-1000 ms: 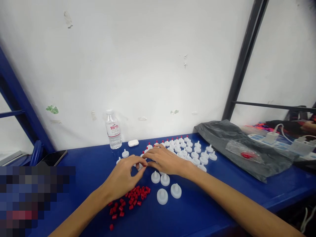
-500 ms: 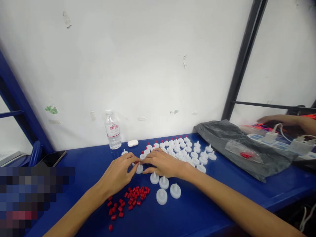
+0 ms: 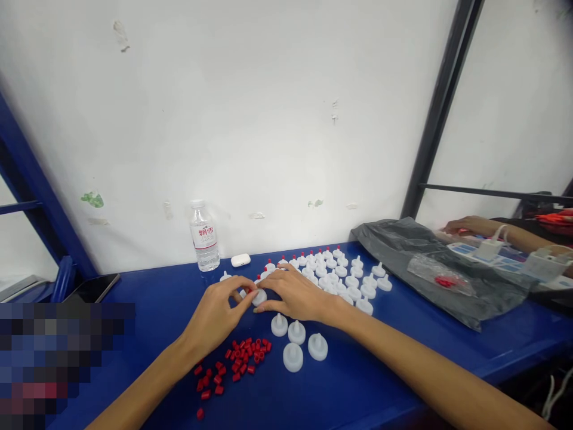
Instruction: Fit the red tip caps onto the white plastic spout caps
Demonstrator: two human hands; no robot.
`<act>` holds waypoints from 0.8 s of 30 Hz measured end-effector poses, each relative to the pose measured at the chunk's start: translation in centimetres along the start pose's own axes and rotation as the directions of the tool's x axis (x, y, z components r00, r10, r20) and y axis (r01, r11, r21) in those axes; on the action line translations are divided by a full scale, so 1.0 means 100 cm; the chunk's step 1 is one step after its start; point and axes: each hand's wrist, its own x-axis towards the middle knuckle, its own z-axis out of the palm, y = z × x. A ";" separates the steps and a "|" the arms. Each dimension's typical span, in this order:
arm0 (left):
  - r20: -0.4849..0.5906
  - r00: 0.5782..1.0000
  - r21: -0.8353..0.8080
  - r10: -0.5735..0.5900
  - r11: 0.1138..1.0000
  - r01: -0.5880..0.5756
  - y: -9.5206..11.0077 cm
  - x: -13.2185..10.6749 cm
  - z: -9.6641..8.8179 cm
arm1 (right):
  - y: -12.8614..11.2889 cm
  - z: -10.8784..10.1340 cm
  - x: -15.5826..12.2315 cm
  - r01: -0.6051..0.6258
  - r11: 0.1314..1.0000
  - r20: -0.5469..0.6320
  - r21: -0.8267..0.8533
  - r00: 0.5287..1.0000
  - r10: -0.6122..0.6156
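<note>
My left hand (image 3: 219,307) is closed in a pinch on a small red cap, mostly hidden by the fingertips. The cap is at the nozzle of a white bottle lid (image 3: 259,298), which looks tilted toward that hand. My right hand (image 3: 295,292) has its thumb and fingers around this lid from the right. Below my left hand lies a loose pile of red caps (image 3: 244,356). Several bare white nozzle lids (image 3: 293,356) stand in front of my right hand. Behind it is a crowd of white lids (image 3: 332,276), the back ones with red tips.
A water bottle (image 3: 205,237) and a white case (image 3: 240,260) stand by the wall. A phone (image 3: 92,288) lies at the left. On the right are a grey plastic bag (image 3: 403,251), a clear bag with red pieces (image 3: 441,276), a power strip and another person's arm (image 3: 483,227).
The white lid between my hands has shifted slightly up and right and tilted. My left fingers have moved right with it. The other person's arm at the right has reached further left.
</note>
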 end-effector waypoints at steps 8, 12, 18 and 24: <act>-0.071 0.997 0.170 0.034 0.985 -0.021 -0.009 0.000 -0.004 | -0.002 -0.007 0.003 -0.104 0.972 -0.181 0.211 0.973 0.144; -0.049 0.997 0.245 0.051 0.969 -0.038 -0.010 0.000 -0.003 | -0.003 -0.003 0.001 -0.051 0.997 -0.225 0.061 0.972 0.064; -0.023 0.997 0.274 0.075 0.959 -0.066 -0.009 -0.001 -0.001 | -0.004 0.000 0.002 -0.035 0.999 -0.206 -0.002 0.978 0.034; -0.018 0.996 0.270 0.083 0.960 -0.075 -0.008 -0.002 0.000 | -0.008 -0.006 0.001 -0.037 0.998 -0.186 -0.048 0.982 0.027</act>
